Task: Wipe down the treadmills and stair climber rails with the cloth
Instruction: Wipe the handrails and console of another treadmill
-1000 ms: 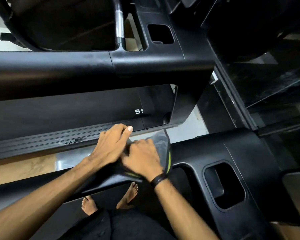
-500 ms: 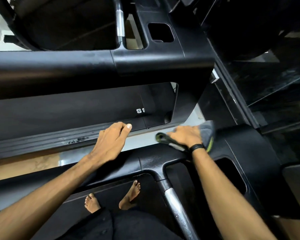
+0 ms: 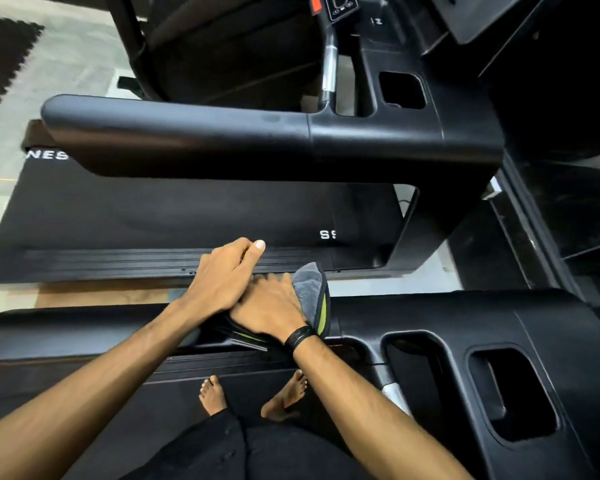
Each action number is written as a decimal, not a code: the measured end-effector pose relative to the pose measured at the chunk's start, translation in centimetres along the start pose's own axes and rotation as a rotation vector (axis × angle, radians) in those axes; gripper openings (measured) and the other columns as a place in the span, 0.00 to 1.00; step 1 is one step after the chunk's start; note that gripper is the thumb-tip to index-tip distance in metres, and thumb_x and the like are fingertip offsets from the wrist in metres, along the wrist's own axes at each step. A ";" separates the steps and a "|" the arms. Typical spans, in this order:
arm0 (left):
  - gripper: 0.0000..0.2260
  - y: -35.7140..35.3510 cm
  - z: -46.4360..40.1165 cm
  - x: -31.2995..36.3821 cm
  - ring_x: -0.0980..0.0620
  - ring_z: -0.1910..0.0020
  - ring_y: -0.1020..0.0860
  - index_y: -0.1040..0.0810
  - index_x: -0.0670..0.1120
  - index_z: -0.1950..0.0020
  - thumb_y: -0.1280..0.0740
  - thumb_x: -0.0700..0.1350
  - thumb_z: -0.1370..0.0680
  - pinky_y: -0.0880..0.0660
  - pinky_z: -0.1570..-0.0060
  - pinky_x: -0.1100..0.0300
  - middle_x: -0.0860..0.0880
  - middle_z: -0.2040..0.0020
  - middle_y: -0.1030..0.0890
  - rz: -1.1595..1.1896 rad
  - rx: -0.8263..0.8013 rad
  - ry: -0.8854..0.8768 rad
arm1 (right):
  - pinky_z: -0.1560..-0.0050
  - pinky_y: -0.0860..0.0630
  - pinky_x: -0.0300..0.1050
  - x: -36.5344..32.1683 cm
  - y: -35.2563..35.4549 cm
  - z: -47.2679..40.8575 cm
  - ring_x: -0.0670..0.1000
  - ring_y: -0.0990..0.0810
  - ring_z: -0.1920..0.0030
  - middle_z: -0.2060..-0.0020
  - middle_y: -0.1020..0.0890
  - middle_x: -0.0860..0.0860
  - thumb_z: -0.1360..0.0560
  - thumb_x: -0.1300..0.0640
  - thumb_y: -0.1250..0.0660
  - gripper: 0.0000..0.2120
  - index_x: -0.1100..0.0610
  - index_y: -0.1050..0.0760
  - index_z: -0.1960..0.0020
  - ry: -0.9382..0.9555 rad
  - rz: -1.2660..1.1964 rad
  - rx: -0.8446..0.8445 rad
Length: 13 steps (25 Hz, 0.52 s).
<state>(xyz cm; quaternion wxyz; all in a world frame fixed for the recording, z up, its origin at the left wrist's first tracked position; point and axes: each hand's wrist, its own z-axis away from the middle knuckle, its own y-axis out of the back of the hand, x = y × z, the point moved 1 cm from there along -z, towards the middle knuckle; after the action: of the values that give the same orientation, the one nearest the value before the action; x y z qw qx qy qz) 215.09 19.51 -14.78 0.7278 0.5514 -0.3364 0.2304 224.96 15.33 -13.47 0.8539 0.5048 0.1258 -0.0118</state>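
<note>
right hand (image 3: pixel 269 306) presses grey cloth (image 3: pixel 310 289) on near treadmill handrail (image 3: pixel 84 327) | left hand (image 3: pixel 222 278) at 9 o'clock, fingers relaxed, resting on rail

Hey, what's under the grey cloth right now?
The grey cloth lies on the near treadmill's black handrail, pressed down by the right hand. The left hand rests beside it. The rail surface beneath the cloth is covered.
</note>
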 end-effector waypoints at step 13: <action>0.15 3.5 3.7 -3.0 0.61 0.64 0.27 0.28 0.54 0.59 0.44 0.59 0.17 0.32 0.50 0.50 0.56 0.68 0.26 -0.027 0.021 -0.055 | 0.39 0.32 0.56 13.5 1.5 4.7 0.58 0.23 0.37 0.40 0.18 0.53 0.21 0.32 0.50 0.28 0.49 0.24 0.39 -0.420 0.197 0.076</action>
<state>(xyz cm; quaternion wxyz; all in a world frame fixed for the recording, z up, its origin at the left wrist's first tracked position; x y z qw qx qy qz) 209.75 17.06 -14.13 0.7153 0.5697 -0.3465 0.2090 239.17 13.50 -13.07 0.8388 0.5328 -0.1050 -0.0380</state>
